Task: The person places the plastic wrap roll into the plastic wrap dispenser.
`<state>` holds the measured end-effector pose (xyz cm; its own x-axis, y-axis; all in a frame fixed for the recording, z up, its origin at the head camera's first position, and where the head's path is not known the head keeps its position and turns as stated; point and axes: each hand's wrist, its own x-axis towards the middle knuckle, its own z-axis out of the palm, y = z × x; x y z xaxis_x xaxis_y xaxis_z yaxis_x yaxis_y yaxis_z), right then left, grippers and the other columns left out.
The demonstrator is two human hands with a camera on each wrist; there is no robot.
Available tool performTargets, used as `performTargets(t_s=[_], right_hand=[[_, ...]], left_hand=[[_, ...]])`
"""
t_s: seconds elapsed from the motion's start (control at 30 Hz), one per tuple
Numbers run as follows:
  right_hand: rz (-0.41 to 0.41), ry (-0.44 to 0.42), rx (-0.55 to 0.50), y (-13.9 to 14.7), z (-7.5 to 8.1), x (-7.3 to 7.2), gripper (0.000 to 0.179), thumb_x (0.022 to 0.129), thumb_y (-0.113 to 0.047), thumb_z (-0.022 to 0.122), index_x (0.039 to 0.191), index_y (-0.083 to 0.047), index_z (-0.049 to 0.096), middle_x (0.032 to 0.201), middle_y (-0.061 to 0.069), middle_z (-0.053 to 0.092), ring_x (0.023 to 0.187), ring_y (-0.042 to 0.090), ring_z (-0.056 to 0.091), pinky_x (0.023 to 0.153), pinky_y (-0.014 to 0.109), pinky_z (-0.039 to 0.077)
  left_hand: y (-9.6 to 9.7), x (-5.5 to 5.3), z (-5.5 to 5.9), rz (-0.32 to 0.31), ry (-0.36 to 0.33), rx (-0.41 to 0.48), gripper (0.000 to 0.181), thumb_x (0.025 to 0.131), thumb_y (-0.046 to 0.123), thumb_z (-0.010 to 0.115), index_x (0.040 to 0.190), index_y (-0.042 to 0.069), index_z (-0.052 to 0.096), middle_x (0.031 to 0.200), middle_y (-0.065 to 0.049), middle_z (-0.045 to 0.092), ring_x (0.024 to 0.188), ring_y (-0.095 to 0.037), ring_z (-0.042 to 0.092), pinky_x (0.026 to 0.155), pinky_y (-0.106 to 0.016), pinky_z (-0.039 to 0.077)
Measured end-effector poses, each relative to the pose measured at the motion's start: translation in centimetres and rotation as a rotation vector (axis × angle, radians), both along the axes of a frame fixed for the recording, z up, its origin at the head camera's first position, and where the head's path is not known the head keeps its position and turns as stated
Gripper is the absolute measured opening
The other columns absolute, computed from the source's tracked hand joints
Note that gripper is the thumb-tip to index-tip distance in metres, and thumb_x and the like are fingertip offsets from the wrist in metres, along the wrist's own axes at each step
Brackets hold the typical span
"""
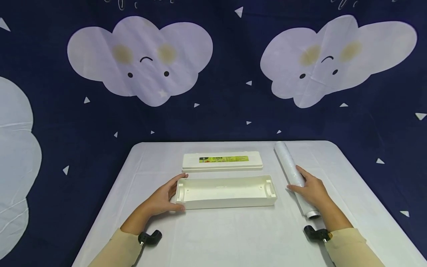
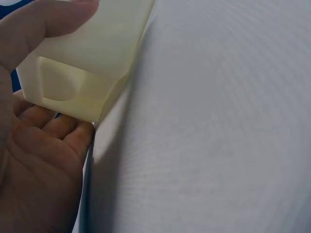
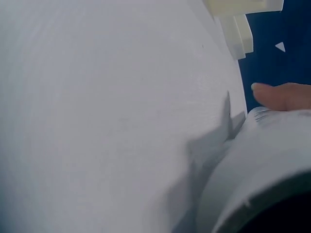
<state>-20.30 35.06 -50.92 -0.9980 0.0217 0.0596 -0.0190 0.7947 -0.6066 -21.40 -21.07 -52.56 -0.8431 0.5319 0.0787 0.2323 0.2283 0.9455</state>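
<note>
A long, cream plastic wrap dispenser box [image 1: 230,203] stands on the table with its open side up, showing notched holders inside both ends. My left hand [image 1: 166,196] grips its left end, thumb along the front wall and fingers round the back. The left wrist view shows the box's recessed end [image 2: 68,82] close against the fingers. To the right, a roll of plastic wrap [image 1: 286,161] lies at a slant on the table. My right hand [image 1: 311,189] holds it near its lower half, thumb [image 3: 282,96] across one side. The roll's hollow core end faces me.
Behind the box lies its matching cream lid [image 1: 191,161] with a yellow-green label [image 1: 223,159]. A white cloth covers the table [image 1: 227,237]. A dark blue curtain [image 1: 230,48] with cloud shapes hangs behind the far edge.
</note>
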Motion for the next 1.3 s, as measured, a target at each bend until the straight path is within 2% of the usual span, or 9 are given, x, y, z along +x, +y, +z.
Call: performTargets(t_s=[0.33, 0.67, 1.3], right_hand=[[0.010, 0.017, -0.015, -0.1, -0.2, -0.1, 0.093, 0.090, -0.022, 0.085, 0.161, 0.006, 0.031, 0.147, 0.044, 0.042, 0.117, 0.058, 0.058, 0.091, 0.066, 0.052], [-0.011, -0.009, -0.025, 0.1, -0.8, 0.1, 0.091, 0.092, -0.025, 0.083, 0.161, 0.005, 0.031, 0.150, 0.043, 0.039, 0.128, 0.060, 0.050, 0.099, 0.068, 0.047], [0.023, 0.044, -0.033, 0.2, 1.3, 0.1, 0.088, 0.093, -0.023, 0.084, 0.159, 0.006, 0.035, 0.148, 0.041, 0.044, 0.124, 0.056, 0.055, 0.096, 0.066, 0.050]], left_hand=[[-0.1, 0.1, 0.2, -0.001, 0.004, 0.007, 0.122, 0.068, -0.001, 0.099, 0.166, 0.009, 0.028, 0.170, -0.013, 0.027, 0.154, -0.034, 0.026, 0.116, -0.017, 0.028], [0.0, 0.4, 0.2, 0.008, -0.012, -0.009, 0.121, 0.068, 0.002, 0.100, 0.166, 0.009, 0.029, 0.170, -0.014, 0.027, 0.155, -0.034, 0.026, 0.116, -0.016, 0.027], [0.0, 0.4, 0.1, 0.019, -0.006, -0.018, 0.122, 0.067, 0.002, 0.100, 0.166, 0.012, 0.030, 0.169, -0.011, 0.029, 0.154, -0.033, 0.028, 0.115, -0.017, 0.028]])
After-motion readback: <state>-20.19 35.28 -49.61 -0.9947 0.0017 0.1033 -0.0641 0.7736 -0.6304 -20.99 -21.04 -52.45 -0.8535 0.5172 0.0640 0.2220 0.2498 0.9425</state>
